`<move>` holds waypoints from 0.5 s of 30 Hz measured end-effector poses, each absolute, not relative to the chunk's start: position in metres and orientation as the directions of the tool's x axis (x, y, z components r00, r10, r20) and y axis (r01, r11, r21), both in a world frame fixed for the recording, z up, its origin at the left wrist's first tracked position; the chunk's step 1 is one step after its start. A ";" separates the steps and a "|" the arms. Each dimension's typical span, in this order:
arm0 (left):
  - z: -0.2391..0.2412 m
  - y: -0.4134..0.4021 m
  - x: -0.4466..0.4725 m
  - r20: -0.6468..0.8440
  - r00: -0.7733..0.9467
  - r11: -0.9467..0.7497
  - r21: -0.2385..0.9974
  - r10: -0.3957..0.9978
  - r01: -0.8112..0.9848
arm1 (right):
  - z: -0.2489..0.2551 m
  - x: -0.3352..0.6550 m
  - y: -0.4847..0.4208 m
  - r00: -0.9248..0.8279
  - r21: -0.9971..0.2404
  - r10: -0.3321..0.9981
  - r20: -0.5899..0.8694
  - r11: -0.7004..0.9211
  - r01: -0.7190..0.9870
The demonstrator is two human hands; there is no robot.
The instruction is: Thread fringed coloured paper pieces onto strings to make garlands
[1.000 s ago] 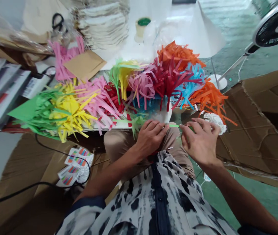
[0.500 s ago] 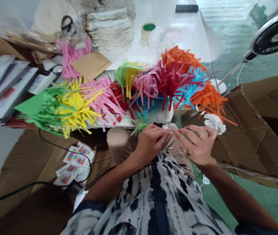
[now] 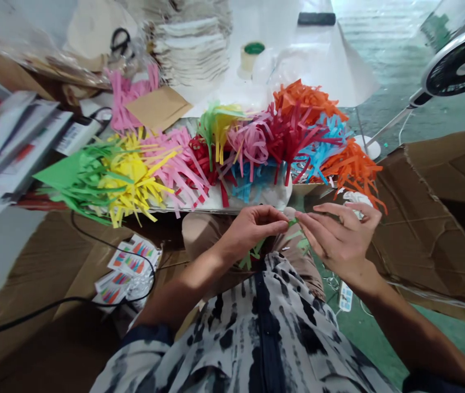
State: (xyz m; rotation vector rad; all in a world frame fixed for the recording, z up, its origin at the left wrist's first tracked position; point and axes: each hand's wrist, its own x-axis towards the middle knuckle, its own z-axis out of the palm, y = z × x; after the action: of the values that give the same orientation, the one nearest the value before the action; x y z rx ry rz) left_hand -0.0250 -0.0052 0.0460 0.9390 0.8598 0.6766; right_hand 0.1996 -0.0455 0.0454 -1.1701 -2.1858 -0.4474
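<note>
**Both hands pinched on green fringed paper over the lap**

Left hand (image 3: 252, 229) closed, thumb and fingertips pinching a green paper strip (image 3: 293, 222) at centre, just near of the table edge. Right hand (image 3: 336, 234) meeting it from the right, thumb and forefinger clamped on the same strip, remaining fingers spread. Fingertips of the two hands touching or nearly so. Green fringe ends (image 3: 252, 254) hanging below the left hand, over the beige trousers (image 3: 203, 232).

Beyond the hands, on the white table (image 3: 232, 87): heap of fringed paper (image 3: 232, 153) in green, yellow, pink, red, blue and orange, running left to right. Crumpled white paper (image 3: 355, 197) just far of the right hand, partly hidden. Tape roll (image 3: 249, 54) and scissors (image 3: 121, 41) far back. Fan (image 3: 459, 68) far right. Flattened cardboard (image 3: 433, 218) to the right; black cable (image 3: 72, 297) and printed stickers (image 3: 128, 267) near left.
</note>
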 end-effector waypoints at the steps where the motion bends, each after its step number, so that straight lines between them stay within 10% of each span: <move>1: 0.046 -0.006 -0.024 -0.329 0.489 0.446 0.884 0.808 -0.142 | 0.046 0.198 -0.045 -0.394 -0.030 0.655 0.645 0.536 0.844; 9: 0.051 0.002 -0.021 -0.362 0.488 0.476 0.870 0.794 -0.130 | 0.052 0.173 -0.029 0.024 -0.772 0.940 0.342 0.266 0.577; 15: 0.048 0.020 -0.013 -0.206 0.447 0.323 0.924 0.871 -0.203 | 0.053 0.164 -0.014 0.146 -0.931 0.969 0.201 0.143 0.336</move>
State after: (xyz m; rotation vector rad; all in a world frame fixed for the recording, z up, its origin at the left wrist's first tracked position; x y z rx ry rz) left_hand -0.0133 0.0195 0.0479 0.9891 0.8229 0.8197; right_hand 0.1639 -0.0137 0.0528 -1.3856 -1.3816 0.7719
